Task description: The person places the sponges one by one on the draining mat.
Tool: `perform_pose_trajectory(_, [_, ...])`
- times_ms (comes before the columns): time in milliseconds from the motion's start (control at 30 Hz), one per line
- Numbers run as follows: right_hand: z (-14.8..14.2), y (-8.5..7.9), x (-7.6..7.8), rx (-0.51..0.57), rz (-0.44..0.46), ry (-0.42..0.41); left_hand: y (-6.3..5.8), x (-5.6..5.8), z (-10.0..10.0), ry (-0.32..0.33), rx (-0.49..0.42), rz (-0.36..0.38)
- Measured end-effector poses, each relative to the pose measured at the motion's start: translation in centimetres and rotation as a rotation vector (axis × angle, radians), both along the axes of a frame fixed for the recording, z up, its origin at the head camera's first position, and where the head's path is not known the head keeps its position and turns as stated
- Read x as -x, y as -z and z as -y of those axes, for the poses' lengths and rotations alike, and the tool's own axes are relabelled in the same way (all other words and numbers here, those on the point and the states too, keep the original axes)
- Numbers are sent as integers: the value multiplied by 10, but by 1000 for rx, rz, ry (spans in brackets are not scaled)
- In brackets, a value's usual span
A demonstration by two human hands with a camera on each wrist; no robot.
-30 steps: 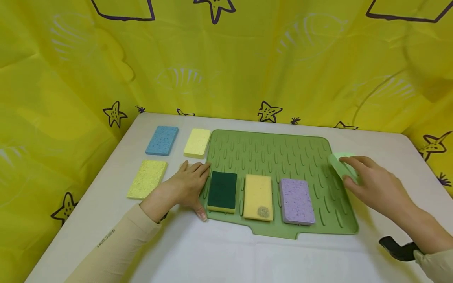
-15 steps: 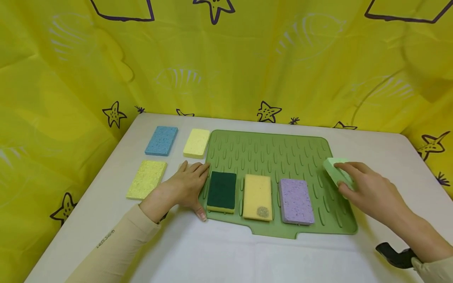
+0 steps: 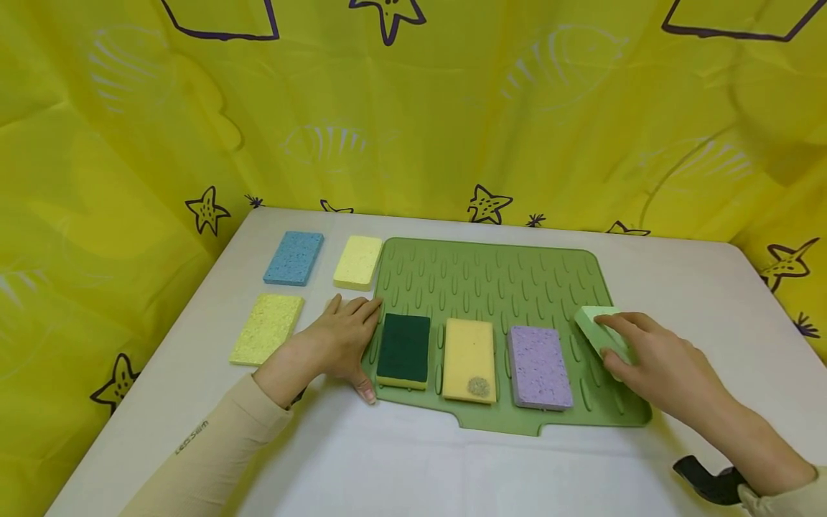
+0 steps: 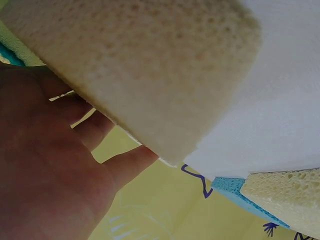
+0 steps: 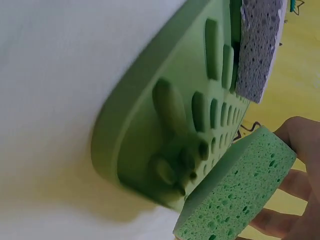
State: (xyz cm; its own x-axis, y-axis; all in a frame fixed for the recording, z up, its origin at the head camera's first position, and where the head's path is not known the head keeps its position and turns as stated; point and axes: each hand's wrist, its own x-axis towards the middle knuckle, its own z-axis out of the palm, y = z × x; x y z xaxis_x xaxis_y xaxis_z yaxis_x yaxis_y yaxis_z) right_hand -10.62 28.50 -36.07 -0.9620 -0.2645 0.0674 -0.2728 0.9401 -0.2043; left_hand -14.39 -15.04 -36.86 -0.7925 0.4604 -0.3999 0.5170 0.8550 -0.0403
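My right hand [image 3: 665,359] pinches a light green sponge [image 3: 601,330] between fingers and thumb, tilted over the right part of the green ridged mat [image 3: 491,280]. In the right wrist view the green sponge [image 5: 235,195] shows its porous face, its lower edge close over the mat [image 5: 145,110]. At the mat's left edge rests my left hand [image 3: 345,337], fingers spread along the rim and thumb at the front corner. Along the mat's front lie a dark green-topped scrub sponge [image 3: 403,348], a tan sponge [image 3: 469,359] and a purple sponge [image 3: 540,366].
Left of the mat lie a blue sponge [image 3: 293,258], a pale yellow sponge [image 3: 357,262] and a speckled yellow sponge [image 3: 267,329]. A yellow patterned curtain [image 3: 413,115] hangs behind the white table [image 3: 413,474]. A blurred beige porous surface [image 4: 150,60] fills the top of the left wrist view.
My right hand has carried the light green sponge leftward and toward me, from the mat's right edge to over the mat, beside the purple sponge. My left hand has stayed in place.
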Motion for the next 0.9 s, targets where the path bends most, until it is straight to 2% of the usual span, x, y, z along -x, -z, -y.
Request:
perform_pose_trajectory(300, [9, 1, -8, -9, 8, -5, -1, 0, 0, -2, -6, 4])
perform_pose_trajectory(500, [15, -1, -10, -52, 33, -3, -1, 0, 0, -3, 0, 9])
perform_pose_trajectory(733, [22, 0, -13, -114, 58, -20, -1, 0, 0, -6, 4, 17])
perform_pose_trajectory(900, [25, 2, -18, -119, 64, -51, -1, 0, 1, -6, -1, 17])
